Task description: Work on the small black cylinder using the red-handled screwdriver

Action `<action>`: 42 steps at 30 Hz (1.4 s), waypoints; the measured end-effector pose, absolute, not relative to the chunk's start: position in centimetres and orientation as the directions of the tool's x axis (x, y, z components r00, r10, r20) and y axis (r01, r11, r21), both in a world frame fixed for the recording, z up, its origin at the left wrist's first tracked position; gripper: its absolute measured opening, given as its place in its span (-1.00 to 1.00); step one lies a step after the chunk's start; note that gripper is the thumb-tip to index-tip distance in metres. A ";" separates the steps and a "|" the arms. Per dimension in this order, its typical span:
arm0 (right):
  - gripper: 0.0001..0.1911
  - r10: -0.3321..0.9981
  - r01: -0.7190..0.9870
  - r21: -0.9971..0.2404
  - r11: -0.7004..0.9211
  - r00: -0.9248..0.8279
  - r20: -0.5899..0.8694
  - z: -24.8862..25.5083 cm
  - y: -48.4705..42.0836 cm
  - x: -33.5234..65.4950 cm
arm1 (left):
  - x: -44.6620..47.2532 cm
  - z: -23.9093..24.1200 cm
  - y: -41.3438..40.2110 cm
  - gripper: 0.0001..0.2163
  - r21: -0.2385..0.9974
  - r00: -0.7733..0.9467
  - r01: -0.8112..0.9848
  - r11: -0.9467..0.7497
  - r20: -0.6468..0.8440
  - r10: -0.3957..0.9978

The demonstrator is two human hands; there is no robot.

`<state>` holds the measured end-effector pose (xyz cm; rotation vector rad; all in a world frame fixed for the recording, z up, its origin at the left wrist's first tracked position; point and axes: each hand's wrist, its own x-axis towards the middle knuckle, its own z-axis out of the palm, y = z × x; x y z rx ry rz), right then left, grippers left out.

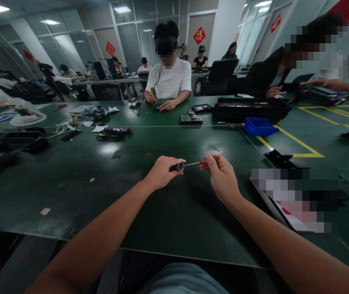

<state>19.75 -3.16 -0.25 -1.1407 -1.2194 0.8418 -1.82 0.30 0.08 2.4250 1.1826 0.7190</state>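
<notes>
My left hand is closed round a small dark cylindrical part with a pale ring on its end. That ringed end faces right, toward my other hand. My right hand pinches the handle of a screwdriver, whose thin metal shaft points left. The shaft's tip meets the dark part at its ringed end; whether it sits inside or only against it I cannot tell. Both hands are held above the green table, and my fingers cover most of the screwdriver's handle.
Across the table a person in a white shirt works on a small part. Hard drives, a long black housing and a blue bin lie beyond my hands. A coiled black cable is at left, black brackets at right.
</notes>
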 end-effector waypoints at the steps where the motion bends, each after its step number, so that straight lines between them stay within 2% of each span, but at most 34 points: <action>1: -0.70 0.944 0.090 -0.961 0.262 0.185 0.274 -0.2 -3.1 19.8 | -1.8 0.1 0.3 -0.63 0.512 0.527 0.625 -0.589 0.280 0.802; 12: -0.71 0.927 0.197 -0.940 0.279 0.200 0.317 0.5 -3.7 19.8 | -1.7 0.3 -0.1 -0.59 0.530 0.491 0.646 -0.550 0.262 0.830; 18: -0.58 0.912 0.466 -0.846 0.258 0.172 0.373 2.1 -4.7 19.8 | -1.7 0.2 0.0 -0.65 0.524 0.475 0.643 -0.558 0.298 0.828; 23: -0.52 0.887 0.567 -0.775 0.279 0.157 0.434 2.1 -4.8 20.0 | -1.8 0.1 0.0 -0.67 0.532 0.472 0.634 -0.561 0.308 0.826; 31: -0.69 0.882 0.576 -0.744 0.338 0.083 0.465 2.1 -4.8 20.0 | -1.8 0.0 0.1 -0.65 0.526 0.478 0.631 -0.570 0.315 0.820; 37: -0.82 0.857 0.514 -0.722 0.464 -0.054 0.512 1.5 -4.5 20.3 | -1.9 0.0 0.2 -0.67 0.526 0.469 0.638 -0.562 0.314 0.826; 42: -0.79 0.865 0.471 -0.740 0.480 -0.115 0.488 1.6 -4.7 20.3 | -1.9 -0.1 0.2 -0.67 0.513 0.487 0.638 -0.575 0.309 0.817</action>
